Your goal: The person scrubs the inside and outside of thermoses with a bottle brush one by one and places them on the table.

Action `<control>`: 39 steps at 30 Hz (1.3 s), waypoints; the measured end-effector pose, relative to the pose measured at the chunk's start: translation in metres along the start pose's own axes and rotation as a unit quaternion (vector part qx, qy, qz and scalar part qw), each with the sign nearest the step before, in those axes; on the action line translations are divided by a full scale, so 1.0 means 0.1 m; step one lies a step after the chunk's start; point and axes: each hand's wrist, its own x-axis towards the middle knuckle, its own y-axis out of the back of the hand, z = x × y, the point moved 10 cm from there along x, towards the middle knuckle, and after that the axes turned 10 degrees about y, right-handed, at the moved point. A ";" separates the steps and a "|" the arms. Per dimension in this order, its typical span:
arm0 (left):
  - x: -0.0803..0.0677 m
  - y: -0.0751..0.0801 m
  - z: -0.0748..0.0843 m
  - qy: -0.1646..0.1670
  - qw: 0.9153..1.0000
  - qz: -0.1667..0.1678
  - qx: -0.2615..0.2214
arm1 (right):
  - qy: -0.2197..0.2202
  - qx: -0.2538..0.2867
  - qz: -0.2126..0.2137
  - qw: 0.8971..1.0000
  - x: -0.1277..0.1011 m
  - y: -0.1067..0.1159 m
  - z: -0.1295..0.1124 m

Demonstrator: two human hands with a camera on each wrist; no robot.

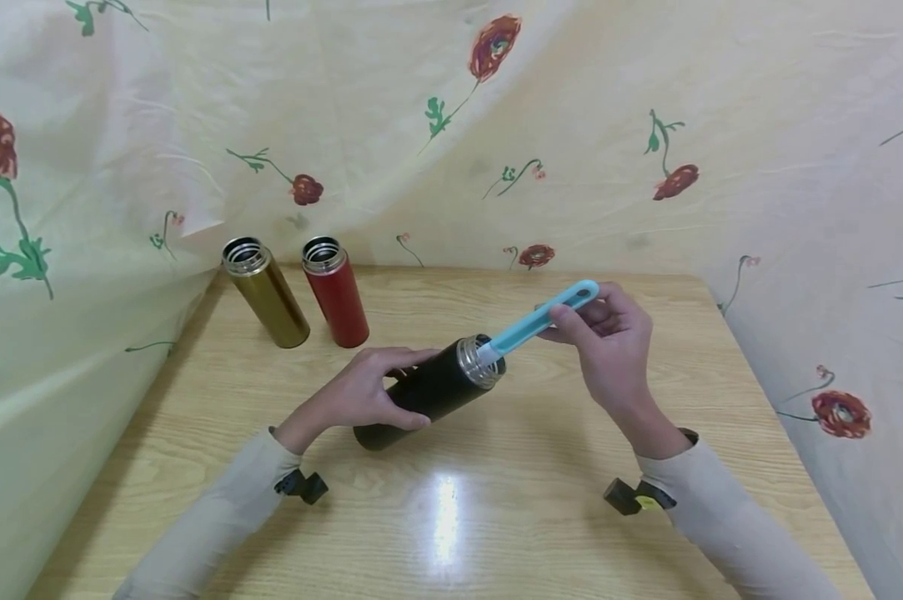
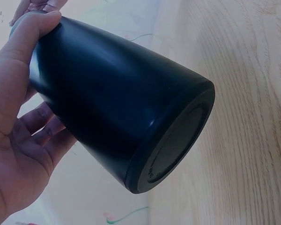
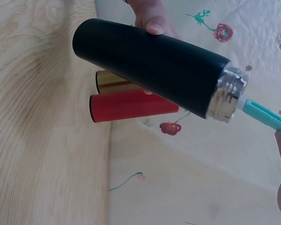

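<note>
A black thermos bottle without a lid is held tilted above the table, its steel mouth up and to the right. My left hand grips its body; in the left wrist view the thumb and fingers wrap round the bottle. A light blue brush handle sticks out of the mouth. Its white neck enters the opening, and the end inside the bottle is hidden. My right hand pinches the handle near its far end. The right wrist view shows the handle entering the steel neck.
A gold bottle and a red bottle, both lidless, stand upright at the back left of the wooden table. A flowered cloth hangs behind and along both sides.
</note>
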 end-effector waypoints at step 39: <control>-0.09 -0.05 -0.11 0.021 0.998 -0.051 -0.033 | 0.021 0.040 0.060 0.997 0.22 0.23 -0.20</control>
